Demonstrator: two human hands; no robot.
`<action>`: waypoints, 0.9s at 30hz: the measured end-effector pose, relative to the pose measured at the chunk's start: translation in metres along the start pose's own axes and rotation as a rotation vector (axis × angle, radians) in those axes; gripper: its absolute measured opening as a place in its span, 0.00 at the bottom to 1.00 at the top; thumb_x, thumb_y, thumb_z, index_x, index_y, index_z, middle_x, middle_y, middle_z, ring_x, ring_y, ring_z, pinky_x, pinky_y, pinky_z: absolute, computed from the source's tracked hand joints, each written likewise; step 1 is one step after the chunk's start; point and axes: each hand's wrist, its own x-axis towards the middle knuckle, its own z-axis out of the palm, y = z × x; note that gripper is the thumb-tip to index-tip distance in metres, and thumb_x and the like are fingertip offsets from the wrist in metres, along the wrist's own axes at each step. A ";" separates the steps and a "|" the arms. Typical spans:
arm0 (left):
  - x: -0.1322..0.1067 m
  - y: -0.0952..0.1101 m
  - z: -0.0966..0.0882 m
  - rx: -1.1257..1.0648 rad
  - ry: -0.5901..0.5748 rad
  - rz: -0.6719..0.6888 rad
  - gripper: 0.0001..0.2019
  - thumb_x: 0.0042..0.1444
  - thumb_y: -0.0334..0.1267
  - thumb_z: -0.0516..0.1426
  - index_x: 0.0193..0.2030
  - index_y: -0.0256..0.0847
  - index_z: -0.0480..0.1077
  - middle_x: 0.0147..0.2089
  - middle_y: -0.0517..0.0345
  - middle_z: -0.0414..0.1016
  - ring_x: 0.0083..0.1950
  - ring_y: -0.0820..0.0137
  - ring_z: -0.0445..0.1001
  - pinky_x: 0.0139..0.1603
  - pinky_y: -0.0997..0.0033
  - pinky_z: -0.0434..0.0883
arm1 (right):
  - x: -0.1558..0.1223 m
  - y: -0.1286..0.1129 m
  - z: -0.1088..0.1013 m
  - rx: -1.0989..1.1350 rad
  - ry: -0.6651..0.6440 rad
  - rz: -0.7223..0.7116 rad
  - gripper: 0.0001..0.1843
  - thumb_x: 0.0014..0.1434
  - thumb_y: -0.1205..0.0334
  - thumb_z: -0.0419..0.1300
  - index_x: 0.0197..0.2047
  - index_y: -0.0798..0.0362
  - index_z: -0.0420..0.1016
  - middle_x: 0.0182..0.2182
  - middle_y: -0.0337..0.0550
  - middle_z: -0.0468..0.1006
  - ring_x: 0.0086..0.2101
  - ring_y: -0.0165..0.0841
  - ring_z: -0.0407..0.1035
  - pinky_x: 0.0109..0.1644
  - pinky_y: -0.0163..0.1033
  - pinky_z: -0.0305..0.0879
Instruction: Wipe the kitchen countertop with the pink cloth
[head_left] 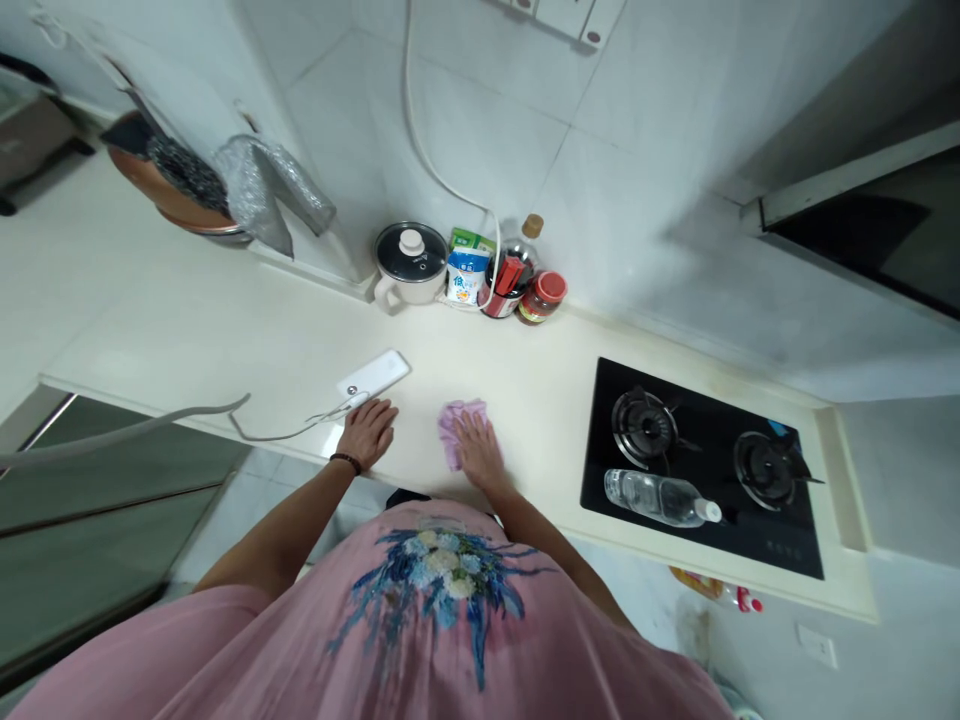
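Under my right hand (478, 450) lies a crumpled pink cloth (451, 422), pressed flat on the pale countertop (420, 375). The fingers of that hand are stretched out over the cloth. My left hand (367, 434) rests on the counter near its front edge, fingers extended and holding nothing. Just beyond its fingertips sits a white rectangular device (375, 375), perhaps a power bank or phone, with a thin cable (281, 437) running off to the left.
Along the wall stand a lidded electric pot (411, 262), a blue-and-white packet (466, 275), a red-lidded jar (541, 298) and a bottle with a brown cap (529, 235). At right, a plastic bottle (660, 497) lies on the black gas hob (705, 440). Plastic bags (262, 185) hang at left.
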 end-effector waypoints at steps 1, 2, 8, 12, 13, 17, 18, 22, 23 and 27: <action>0.000 0.000 0.000 0.005 0.002 0.003 0.23 0.70 0.43 0.51 0.68 0.45 0.73 0.70 0.46 0.74 0.74 0.51 0.64 0.73 0.45 0.54 | -0.006 0.016 -0.001 -0.007 0.027 0.075 0.35 0.74 0.56 0.46 0.81 0.45 0.52 0.80 0.46 0.50 0.78 0.44 0.39 0.80 0.59 0.35; 0.000 0.000 0.001 0.011 0.004 0.005 0.23 0.70 0.43 0.51 0.68 0.45 0.73 0.70 0.46 0.74 0.74 0.51 0.64 0.73 0.45 0.55 | -0.012 0.036 -0.005 -0.014 0.065 0.185 0.34 0.74 0.57 0.45 0.81 0.47 0.53 0.80 0.49 0.52 0.78 0.45 0.40 0.80 0.61 0.36; -0.001 0.000 0.001 0.017 0.008 0.006 0.24 0.70 0.43 0.51 0.69 0.46 0.72 0.70 0.47 0.73 0.74 0.52 0.65 0.72 0.46 0.56 | -0.041 0.177 -0.043 -0.050 0.315 0.774 0.34 0.73 0.58 0.41 0.78 0.57 0.59 0.75 0.62 0.61 0.76 0.51 0.47 0.77 0.65 0.46; -0.002 0.001 0.000 0.004 0.008 0.003 0.24 0.70 0.43 0.51 0.70 0.47 0.72 0.71 0.47 0.73 0.74 0.51 0.64 0.73 0.45 0.56 | -0.005 0.197 -0.059 -0.005 0.352 0.888 0.36 0.72 0.56 0.40 0.78 0.58 0.58 0.75 0.63 0.60 0.75 0.53 0.49 0.75 0.65 0.51; -0.002 0.001 0.000 0.004 0.007 0.000 0.24 0.70 0.43 0.51 0.70 0.47 0.72 0.71 0.47 0.73 0.74 0.52 0.64 0.73 0.45 0.56 | 0.012 0.189 -0.060 0.006 0.340 0.887 0.37 0.72 0.55 0.40 0.79 0.58 0.56 0.76 0.64 0.58 0.75 0.55 0.48 0.74 0.68 0.50; -0.003 0.002 -0.001 0.018 -0.004 -0.011 0.23 0.71 0.43 0.51 0.69 0.47 0.72 0.70 0.49 0.74 0.74 0.52 0.64 0.72 0.46 0.58 | 0.093 0.124 -0.059 0.033 0.213 0.641 0.39 0.73 0.50 0.42 0.81 0.56 0.51 0.79 0.63 0.50 0.77 0.57 0.43 0.76 0.70 0.45; -0.003 0.002 -0.001 0.022 -0.006 -0.012 0.23 0.71 0.42 0.51 0.69 0.48 0.72 0.70 0.49 0.74 0.74 0.52 0.64 0.72 0.47 0.58 | 0.112 0.102 -0.057 0.031 0.180 0.516 0.39 0.73 0.48 0.44 0.81 0.55 0.52 0.79 0.61 0.49 0.77 0.57 0.41 0.77 0.68 0.44; -0.003 0.001 0.000 0.041 -0.006 -0.008 0.23 0.71 0.42 0.51 0.69 0.49 0.72 0.70 0.50 0.74 0.75 0.54 0.64 0.73 0.48 0.58 | 0.173 0.030 -0.054 0.014 0.081 0.065 0.40 0.71 0.42 0.51 0.81 0.48 0.53 0.81 0.49 0.48 0.78 0.53 0.38 0.80 0.61 0.38; -0.003 0.001 0.000 0.046 -0.006 -0.005 0.23 0.71 0.42 0.51 0.69 0.49 0.72 0.70 0.50 0.74 0.75 0.54 0.64 0.73 0.48 0.58 | 0.184 0.021 -0.054 0.006 0.070 0.008 0.40 0.71 0.42 0.52 0.81 0.46 0.53 0.81 0.47 0.48 0.78 0.51 0.38 0.80 0.59 0.37; -0.003 0.001 -0.002 0.063 -0.009 0.004 0.23 0.71 0.42 0.50 0.69 0.47 0.72 0.70 0.50 0.74 0.75 0.55 0.64 0.73 0.49 0.58 | 0.209 0.039 -0.067 -0.030 0.068 -0.084 0.37 0.73 0.44 0.49 0.81 0.43 0.53 0.81 0.42 0.48 0.78 0.46 0.39 0.81 0.56 0.36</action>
